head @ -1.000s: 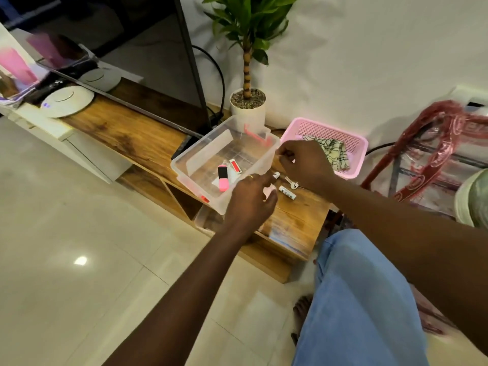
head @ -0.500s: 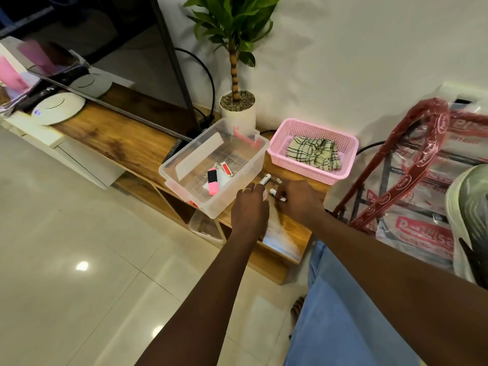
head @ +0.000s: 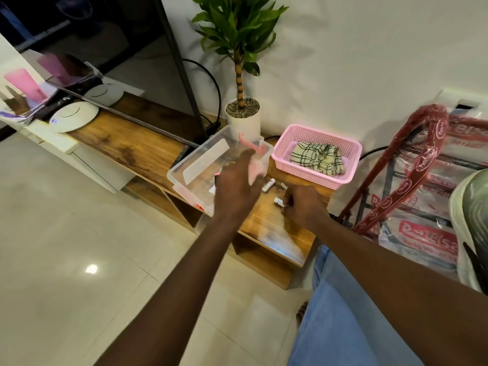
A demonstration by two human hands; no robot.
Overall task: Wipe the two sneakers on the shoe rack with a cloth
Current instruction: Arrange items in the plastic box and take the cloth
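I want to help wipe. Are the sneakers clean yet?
Nothing wiped yet. The checked cloth lies untouched in the pink basket. The right hand pinches a small white cylinder on the wooden shelf; the left hand hovers open over the clear box. Wiping the sneakers remains.

The left hand [head: 237, 188] hovered palm-down, fingers loosely spread and blurred, arm outstretched. The right hand [head: 303, 207] lay lower, fingers curled, pinching a small white cylinder [head: 278, 201].
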